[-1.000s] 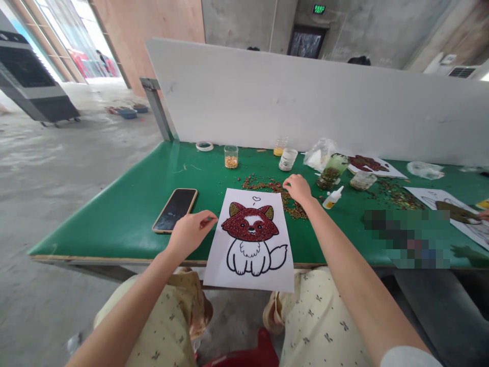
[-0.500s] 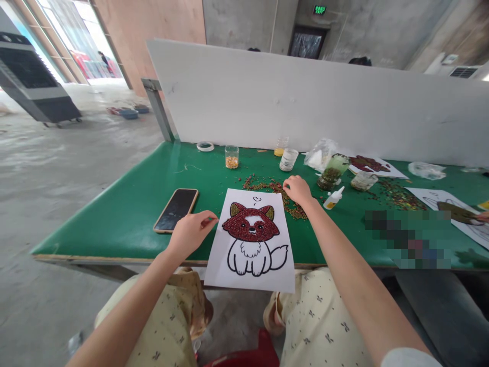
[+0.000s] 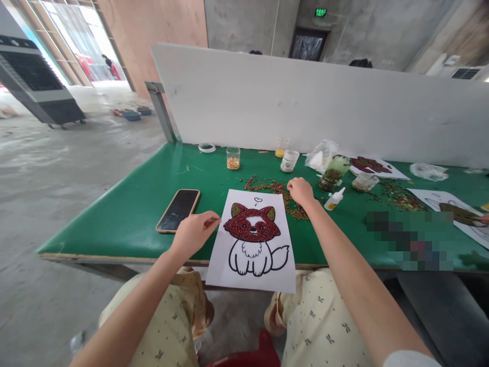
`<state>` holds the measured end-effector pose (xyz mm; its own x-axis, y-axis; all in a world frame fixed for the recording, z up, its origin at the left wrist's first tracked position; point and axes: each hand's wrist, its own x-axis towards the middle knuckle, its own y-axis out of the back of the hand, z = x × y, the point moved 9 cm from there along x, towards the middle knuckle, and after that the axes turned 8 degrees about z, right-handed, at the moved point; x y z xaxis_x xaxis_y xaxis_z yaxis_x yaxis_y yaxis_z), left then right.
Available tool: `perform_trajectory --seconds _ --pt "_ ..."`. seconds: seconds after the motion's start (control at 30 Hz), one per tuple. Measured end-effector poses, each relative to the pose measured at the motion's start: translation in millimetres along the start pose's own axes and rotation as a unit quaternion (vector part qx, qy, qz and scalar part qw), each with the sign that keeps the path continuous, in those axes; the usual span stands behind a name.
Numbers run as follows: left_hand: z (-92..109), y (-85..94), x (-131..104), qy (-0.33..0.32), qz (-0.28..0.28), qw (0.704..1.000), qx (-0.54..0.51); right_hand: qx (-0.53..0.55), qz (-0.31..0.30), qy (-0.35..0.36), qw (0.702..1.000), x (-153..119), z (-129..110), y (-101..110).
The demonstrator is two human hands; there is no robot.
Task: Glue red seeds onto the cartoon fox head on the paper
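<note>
At the left a phone lies on the green bench, just beside the left hand. That hand's grip has thumb and forefinger curled close at the sheet's left edge; whether they meet or pinch anything, I cannot tell. The fox sheet lies between the hands, its lower end jutting past the bench's front edge, so a bumped knee could tip it and shake off any red seeds on the fox's head that are poorly stuck. Beyond its top right corner, loose seeds spread in mixed colours; careless picking there could bring the wrong one. The right hand is over them, grip bunched downward, its fingertips too hidden to tell their state. Near its wrist, a white nozzle bottle could topple if the forearm swings outward.
</note>
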<state>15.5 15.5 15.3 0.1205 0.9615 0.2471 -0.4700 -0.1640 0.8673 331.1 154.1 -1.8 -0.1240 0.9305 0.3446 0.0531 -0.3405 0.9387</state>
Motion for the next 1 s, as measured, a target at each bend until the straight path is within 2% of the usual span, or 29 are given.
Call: perform_trajectory --seconds 0.3,0.67,0.77,0.87,0.93,1.0 --pt "0 -2.9 0 -0.003 -0.010 1.000 0.003 0.025 0.042 -0.012 0.999 1 4 3" --pt "-2 -4.0 1 0.007 -0.010 1.000 0.000 0.022 0.011 -0.002 1.000 4 -5 -6" --pt "-2 -2.9 1 0.006 -0.006 1.000 0.004 0.020 0.009 -0.010 1.000 4 -5 -2" --pt "-3 -1.5 1 0.008 -0.003 1.000 0.004 0.060 0.036 0.034 0.997 0 -25 19" --pt "-4 -0.7 1 0.010 -0.001 1.000 0.002 0.117 0.045 0.107 0.986 -9 -54 35" --pt "-4 0.1 0 0.008 0.001 1.000 0.000 0.159 0.018 0.178 0.971 -23 -86 43"
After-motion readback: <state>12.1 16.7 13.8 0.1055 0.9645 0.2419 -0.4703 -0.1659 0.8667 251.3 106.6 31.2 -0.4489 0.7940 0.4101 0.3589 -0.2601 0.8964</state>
